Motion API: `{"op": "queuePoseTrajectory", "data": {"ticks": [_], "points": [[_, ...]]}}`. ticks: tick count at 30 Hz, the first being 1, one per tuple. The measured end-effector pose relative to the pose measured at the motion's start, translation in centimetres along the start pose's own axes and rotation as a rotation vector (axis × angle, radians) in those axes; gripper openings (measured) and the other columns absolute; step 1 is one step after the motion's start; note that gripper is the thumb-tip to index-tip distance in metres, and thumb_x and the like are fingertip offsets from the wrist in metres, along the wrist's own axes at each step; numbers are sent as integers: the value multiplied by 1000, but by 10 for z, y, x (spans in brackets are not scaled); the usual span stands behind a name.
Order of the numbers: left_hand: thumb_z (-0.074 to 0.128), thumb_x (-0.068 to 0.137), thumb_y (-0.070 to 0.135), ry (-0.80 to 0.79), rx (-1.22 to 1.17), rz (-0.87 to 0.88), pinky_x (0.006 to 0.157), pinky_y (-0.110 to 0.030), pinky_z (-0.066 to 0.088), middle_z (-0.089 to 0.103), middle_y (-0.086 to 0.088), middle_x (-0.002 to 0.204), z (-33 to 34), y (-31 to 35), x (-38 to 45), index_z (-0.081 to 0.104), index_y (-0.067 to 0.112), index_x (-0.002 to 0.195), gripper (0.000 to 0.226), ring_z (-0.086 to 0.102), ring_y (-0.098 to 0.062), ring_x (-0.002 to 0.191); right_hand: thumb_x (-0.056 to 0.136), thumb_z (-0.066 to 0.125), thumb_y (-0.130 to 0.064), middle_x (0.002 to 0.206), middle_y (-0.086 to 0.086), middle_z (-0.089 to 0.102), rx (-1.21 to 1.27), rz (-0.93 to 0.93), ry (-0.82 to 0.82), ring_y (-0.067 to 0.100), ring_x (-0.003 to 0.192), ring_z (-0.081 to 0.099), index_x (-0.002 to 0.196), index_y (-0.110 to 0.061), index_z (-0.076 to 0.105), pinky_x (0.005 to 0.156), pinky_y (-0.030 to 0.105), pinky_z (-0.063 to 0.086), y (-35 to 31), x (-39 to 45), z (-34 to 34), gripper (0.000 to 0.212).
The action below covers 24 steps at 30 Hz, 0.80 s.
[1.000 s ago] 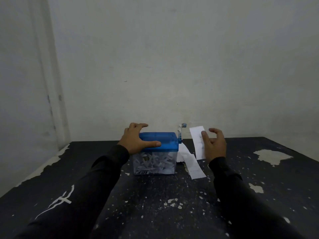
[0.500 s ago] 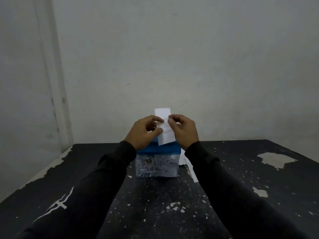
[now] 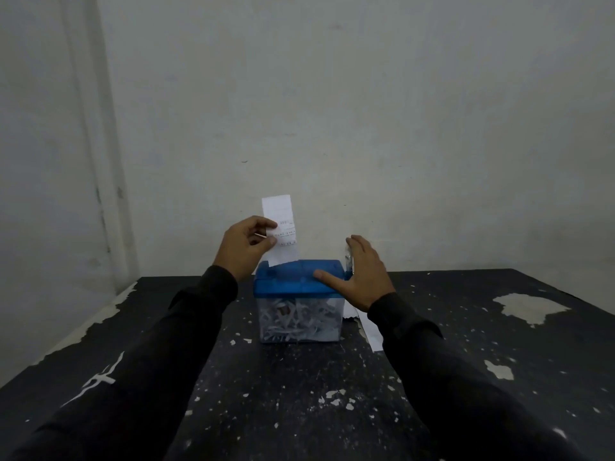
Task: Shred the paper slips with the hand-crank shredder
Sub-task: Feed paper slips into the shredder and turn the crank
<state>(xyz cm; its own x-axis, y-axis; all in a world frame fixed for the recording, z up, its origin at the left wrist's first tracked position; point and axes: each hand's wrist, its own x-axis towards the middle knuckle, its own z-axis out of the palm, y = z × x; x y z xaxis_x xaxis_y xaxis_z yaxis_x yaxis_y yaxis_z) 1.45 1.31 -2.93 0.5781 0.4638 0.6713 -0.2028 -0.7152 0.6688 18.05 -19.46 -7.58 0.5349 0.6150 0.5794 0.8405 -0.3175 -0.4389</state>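
Observation:
A small hand-crank shredder (image 3: 299, 284) with a blue lid and a clear bin full of paper shreds stands on the black table (image 3: 299, 394). A white printed paper slip (image 3: 281, 227) stands upright with its lower end at the lid's left part. My left hand (image 3: 246, 247) pinches the slip's left edge between thumb and fingers. My right hand (image 3: 361, 274) is spread at the shredder's right end, thumb on the lid, fingers by the crank (image 3: 348, 261), which is mostly hidden behind them.
More white paper slips (image 3: 369, 327) lie on the table just right of the shredder, partly under my right sleeve. The tabletop paint is chipped, with a pale patch (image 3: 529, 307) at the right. A bare wall stands close behind.
My right hand let go of the slip and moved right to the crank end of the shredder. My left hand now holds the slip alone, lowered onto the lid.

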Motion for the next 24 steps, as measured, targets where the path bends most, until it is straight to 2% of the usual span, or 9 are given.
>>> {"op": "queuePoseTrajectory", "data": {"ticks": [6,11,15,17,19,21,24], "points": [[74,90,5,-72,0,-15,73,-18,54,67,-4,98,-6,3,7,64,13,105,20,66,-17,88,66,56,-92,167,4,19,-15,21,-18,23,152,21,159,-14,20,123,46,24,-2,-1,-1,127],[75,90,6,-98,-12,-43,73,-21,56,68,-7,98,0,-2,0,63,11,104,20,68,-20,86,58,48,-100,168,4,18,-24,33,-30,23,152,20,159,-15,20,123,48,24,-4,-1,-2,136],[76,90,7,-106,23,-34,77,-25,60,69,-8,97,1,-2,-3,63,10,104,20,69,-20,84,51,56,-98,169,3,14,-57,13,-67,22,153,19,161,-15,13,124,47,22,-3,-3,-4,144],[75,90,8,-107,37,-27,78,-26,60,69,-6,97,1,-2,-4,62,10,104,19,69,-19,84,49,62,-95,166,4,22,-17,14,-68,23,150,26,159,-13,14,122,46,27,-3,-4,-5,145],[75,91,8,-108,49,-22,79,-27,59,69,-4,97,2,-1,-6,62,9,105,19,68,-19,85,45,62,-97,159,4,35,-12,22,-86,25,142,39,155,-13,23,116,45,37,-3,0,-8,144],[74,91,8,-111,55,-18,78,-27,59,68,-3,97,2,0,-6,61,8,105,19,68,-20,86,41,61,-99,144,3,46,-38,62,-155,23,125,51,147,-13,35,104,43,48,-5,5,-12,139],[75,90,9,-123,68,-19,77,-29,60,68,-4,96,2,-1,-5,61,11,104,19,68,-24,85,49,71,-91,113,-2,51,-6,138,-268,18,93,57,109,-15,54,81,39,56,0,13,-8,98]]}}
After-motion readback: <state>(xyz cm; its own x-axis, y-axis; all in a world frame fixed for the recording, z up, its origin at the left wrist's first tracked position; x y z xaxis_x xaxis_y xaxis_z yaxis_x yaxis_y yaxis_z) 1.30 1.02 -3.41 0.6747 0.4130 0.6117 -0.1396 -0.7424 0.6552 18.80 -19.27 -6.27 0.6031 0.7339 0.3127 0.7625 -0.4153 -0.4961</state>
